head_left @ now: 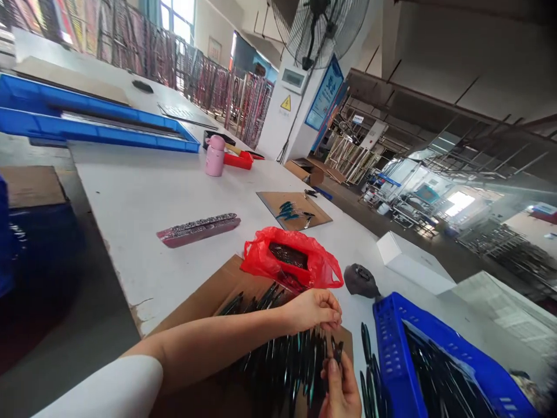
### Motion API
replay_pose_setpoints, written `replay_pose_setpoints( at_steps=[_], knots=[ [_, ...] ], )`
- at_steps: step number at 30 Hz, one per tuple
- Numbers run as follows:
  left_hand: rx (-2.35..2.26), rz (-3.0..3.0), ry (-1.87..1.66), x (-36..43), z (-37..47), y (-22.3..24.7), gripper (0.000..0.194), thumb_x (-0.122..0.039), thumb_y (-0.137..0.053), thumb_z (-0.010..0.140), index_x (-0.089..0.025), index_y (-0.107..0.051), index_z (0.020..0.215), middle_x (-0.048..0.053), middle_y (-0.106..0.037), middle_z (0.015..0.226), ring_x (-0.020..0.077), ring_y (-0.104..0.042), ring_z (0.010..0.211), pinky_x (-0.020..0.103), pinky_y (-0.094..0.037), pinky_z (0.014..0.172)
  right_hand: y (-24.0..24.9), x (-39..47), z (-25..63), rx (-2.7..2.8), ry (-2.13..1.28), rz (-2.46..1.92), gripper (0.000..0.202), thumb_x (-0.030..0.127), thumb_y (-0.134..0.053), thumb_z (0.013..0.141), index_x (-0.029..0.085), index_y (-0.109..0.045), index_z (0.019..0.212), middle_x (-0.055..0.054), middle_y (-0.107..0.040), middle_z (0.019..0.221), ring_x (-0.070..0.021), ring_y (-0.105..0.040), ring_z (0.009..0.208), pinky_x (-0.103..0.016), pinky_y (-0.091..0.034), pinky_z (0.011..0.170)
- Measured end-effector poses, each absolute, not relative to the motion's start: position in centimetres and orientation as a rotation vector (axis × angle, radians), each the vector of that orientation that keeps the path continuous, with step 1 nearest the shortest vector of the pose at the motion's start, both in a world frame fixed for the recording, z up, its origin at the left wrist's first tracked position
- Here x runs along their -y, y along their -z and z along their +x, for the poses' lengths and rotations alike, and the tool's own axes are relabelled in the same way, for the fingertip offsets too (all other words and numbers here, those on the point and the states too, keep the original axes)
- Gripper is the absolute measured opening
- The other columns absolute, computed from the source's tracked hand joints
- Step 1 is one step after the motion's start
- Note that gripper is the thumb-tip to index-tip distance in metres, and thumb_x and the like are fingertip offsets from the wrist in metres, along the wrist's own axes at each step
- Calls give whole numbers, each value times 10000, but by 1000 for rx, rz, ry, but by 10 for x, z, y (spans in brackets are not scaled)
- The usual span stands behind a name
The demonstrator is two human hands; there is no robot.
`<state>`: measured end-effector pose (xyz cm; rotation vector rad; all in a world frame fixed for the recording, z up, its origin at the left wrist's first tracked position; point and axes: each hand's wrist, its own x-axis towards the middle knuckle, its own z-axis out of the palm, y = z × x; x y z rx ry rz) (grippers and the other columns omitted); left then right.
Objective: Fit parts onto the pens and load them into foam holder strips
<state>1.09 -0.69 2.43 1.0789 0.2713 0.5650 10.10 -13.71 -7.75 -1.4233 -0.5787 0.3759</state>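
At five o'clock my right hand [342, 383] grips a dark slender piece [336, 352], apparently to steady it below my left hand [317, 310], whose fingers are bunched, any contents indiscernible

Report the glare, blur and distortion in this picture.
In the head view, the window is blown out to white; in the head view, the racks smear toward the upper left; in the head view, the pillar leans with the tilted scene; also in the head view, thin glints streak the dark pieces.
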Motion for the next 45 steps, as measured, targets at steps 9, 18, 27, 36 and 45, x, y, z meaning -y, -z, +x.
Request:
replay_pose_setpoints(
  at_steps=[9, 18, 27, 36, 45],
  knots=[
    [-207, 1060, -555, 25, 13, -19, 294, -333, -686, 630, -125, -508, 736, -1, -596, 644, 74, -546, 538, 207, -421, 552, 65, 140, 91, 522, -468, -1387, 455, 417, -585, 755, 155, -559, 1127, -98, -577, 1155, -222, -547, 1026, -323, -431, 867],
    [-191, 1071, -568, 27, 12, -17, 277, -334, -668, 649, -129, -502, 733, 1, -587, 655, 77, -541, 532, 208, -433, 528, 74, 142, 98, 555, -456, -1446, 483, 413, -574, 763, 152, -541, 1168, -93, -582, 1148, -235, -505, 1092, -348, -396, 926],
    [-171, 1083, -555, 27, 11, -17, 274, -332, -656, 664, -131, -486, 739, 7, -580, 663, 87, -548, 529, 225, -445, 519, 63, 142, 90, 544, -489, -1400, 482, 414, -573, 770, 145, -533, 1167, -98, -584, 1141, -226, -525, 1057, -337, -406, 907],
    [-214, 1100, -556, 28, 10, -19, 294, -356, -664, 645, -131, -491, 723, 1, -578, 652, 80, -538, 525, 224, -438, 533, 61, 142, 90, 560, -477, -1437, 464, 401, -585, 762, 146, -557, 1149, -92, -619, 1078, -228, -553, 1015, -334, -421, 883],
    [-225, 1119, -573, 29, 10, -16, 299, -366, -670, 639, -138, -496, 724, -4, -587, 660, 75, -533, 531, 228, -438, 557, 63, 146, 94, 560, -463, -1504, 470, 391, -596, 754, 150, -556, 1155, -87, -604, 1112, -233, -536, 1049, -333, -425, 888]
  ],
)
